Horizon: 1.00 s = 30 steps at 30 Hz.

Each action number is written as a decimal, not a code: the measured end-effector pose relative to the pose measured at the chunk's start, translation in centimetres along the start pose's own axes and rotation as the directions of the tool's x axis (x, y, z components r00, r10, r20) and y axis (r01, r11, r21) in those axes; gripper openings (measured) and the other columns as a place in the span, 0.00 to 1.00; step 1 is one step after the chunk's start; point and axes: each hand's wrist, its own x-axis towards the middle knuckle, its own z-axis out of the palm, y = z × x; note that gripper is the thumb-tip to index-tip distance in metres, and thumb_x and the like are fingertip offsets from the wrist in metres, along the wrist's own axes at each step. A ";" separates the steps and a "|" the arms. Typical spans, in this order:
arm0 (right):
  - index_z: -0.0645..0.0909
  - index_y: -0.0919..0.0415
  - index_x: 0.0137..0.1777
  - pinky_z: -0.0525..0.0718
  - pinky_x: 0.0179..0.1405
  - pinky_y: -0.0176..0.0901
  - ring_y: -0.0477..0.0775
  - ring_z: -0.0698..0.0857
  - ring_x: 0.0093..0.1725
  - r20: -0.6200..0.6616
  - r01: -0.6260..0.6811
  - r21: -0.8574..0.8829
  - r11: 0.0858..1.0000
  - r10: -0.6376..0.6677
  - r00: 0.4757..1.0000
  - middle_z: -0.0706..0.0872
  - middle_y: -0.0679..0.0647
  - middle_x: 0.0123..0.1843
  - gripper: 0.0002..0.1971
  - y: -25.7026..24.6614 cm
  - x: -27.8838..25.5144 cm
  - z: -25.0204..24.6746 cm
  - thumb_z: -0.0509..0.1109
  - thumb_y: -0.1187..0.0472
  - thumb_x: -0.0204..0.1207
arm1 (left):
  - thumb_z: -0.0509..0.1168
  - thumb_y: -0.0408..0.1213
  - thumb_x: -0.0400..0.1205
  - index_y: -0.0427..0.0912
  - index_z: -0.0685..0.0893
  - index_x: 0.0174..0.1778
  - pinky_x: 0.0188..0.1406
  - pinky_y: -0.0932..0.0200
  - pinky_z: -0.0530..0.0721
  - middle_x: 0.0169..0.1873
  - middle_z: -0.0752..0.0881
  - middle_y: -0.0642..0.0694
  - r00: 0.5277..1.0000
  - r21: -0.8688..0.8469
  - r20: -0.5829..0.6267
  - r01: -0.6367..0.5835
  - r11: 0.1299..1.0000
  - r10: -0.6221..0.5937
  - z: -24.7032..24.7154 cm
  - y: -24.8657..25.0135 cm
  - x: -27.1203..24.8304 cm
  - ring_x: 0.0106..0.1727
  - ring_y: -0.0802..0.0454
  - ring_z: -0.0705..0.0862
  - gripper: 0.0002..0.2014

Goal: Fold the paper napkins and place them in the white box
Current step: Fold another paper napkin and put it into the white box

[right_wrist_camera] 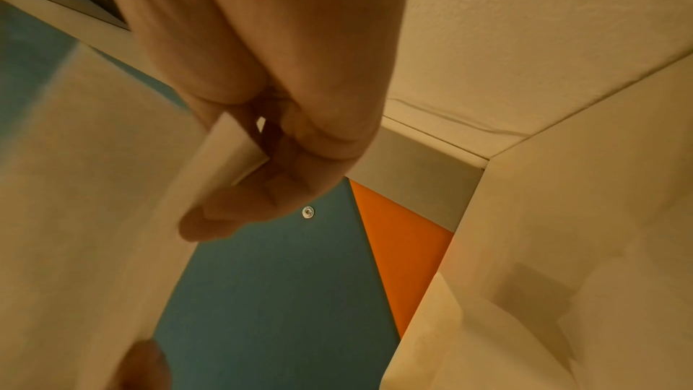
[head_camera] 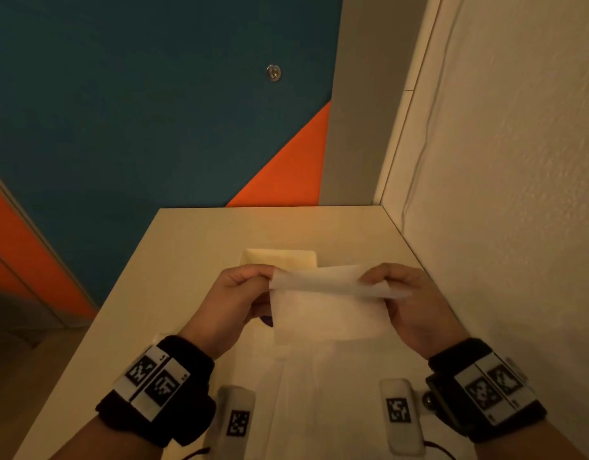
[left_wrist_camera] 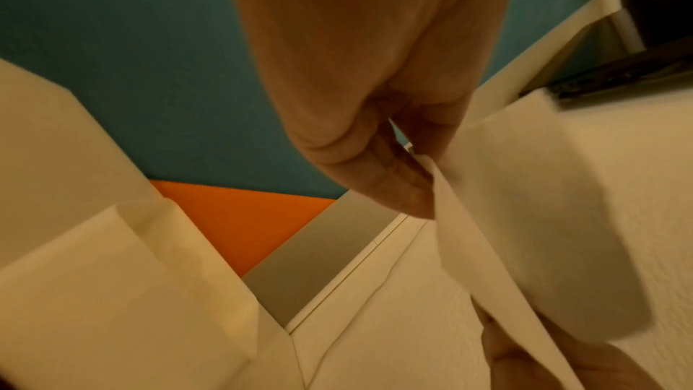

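Observation:
A white paper napkin (head_camera: pixel 326 307) hangs in the air above the table, its top edge folded over into a narrow band. My left hand (head_camera: pixel 250 280) pinches the band's left end, and my right hand (head_camera: pixel 382 283) pinches its right end. In the left wrist view the napkin (left_wrist_camera: pixel 532 218) drops away from the pinching fingers (left_wrist_camera: pixel 394 177). The right wrist view shows the napkin's (right_wrist_camera: pixel 93 218) folded corner caught between thumb and fingers (right_wrist_camera: pixel 285 177). The white box (head_camera: pixel 279 258) sits on the table just beyond the hands, partly hidden by the napkin.
The pale table (head_camera: pixel 186 260) stands in a corner, with a textured white wall (head_camera: pixel 518 194) close on the right. Behind it is a blue and orange wall (head_camera: pixel 153 111). More white paper (head_camera: pixel 319 410) lies on the near part of the table between my wrists.

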 end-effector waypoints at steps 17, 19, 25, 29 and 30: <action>0.72 0.46 0.60 0.88 0.44 0.62 0.65 0.89 0.44 -0.026 0.058 -0.158 0.986 -0.063 0.998 0.90 0.64 0.48 0.30 -1.3 -0.4 0.4 0.69 0.81 0.70 | 0.69 0.20 0.75 0.41 0.88 0.46 0.33 0.61 0.86 0.41 0.90 0.55 0.990 0.114 0.013 -0.141 0.983 0.140 0.7 0.6 -0.2 0.35 0.56 0.87 0.12; 0.71 0.46 0.62 0.88 0.44 0.63 0.67 0.89 0.44 0.033 0.077 -0.240 0.968 -0.071 0.997 0.90 0.64 0.47 0.31 -1.7 -0.2 0.4 0.69 0.81 0.70 | 0.74 0.32 0.73 0.46 0.90 0.48 0.40 0.54 0.87 0.47 0.88 0.51 0.990 0.159 0.109 -0.109 0.981 0.092 0.3 1.0 -0.2 0.43 0.52 0.88 0.10; 0.72 0.48 0.65 0.86 0.41 0.51 0.67 0.88 0.43 0.289 0.161 -0.464 0.871 -0.023 0.957 0.87 0.67 0.43 0.30 -1.8 1.1 1.6 0.72 0.79 0.70 | 0.74 0.37 0.74 0.48 0.90 0.52 0.46 0.54 0.83 0.46 0.90 0.40 0.945 0.411 0.321 -0.083 0.908 -0.059 0.8 1.0 0.0 0.41 0.44 0.85 0.11; 0.74 0.46 0.64 0.82 0.37 0.45 0.66 0.84 0.37 0.308 0.169 -0.513 0.841 -0.003 0.951 0.84 0.70 0.41 0.26 -0.4 1.7 2.3 0.75 0.70 0.71 | 0.69 0.23 0.76 0.41 0.90 0.52 0.49 0.61 0.87 0.49 0.91 0.49 0.977 0.396 0.202 -0.020 0.918 -0.066 0.6 -0.1 0.0 0.46 0.53 0.89 0.13; 0.74 0.47 0.63 0.82 0.36 0.43 0.62 0.83 0.36 0.258 0.132 -0.518 0.845 0.008 0.966 0.84 0.68 0.42 0.24 0.2 2.0 2.0 0.74 0.69 0.72 | 0.69 0.22 0.76 0.41 0.90 0.52 0.50 0.57 0.88 0.50 0.91 0.49 0.987 0.363 0.143 0.015 0.932 -0.072 0.2 -0.5 -0.2 0.48 0.50 0.89 0.13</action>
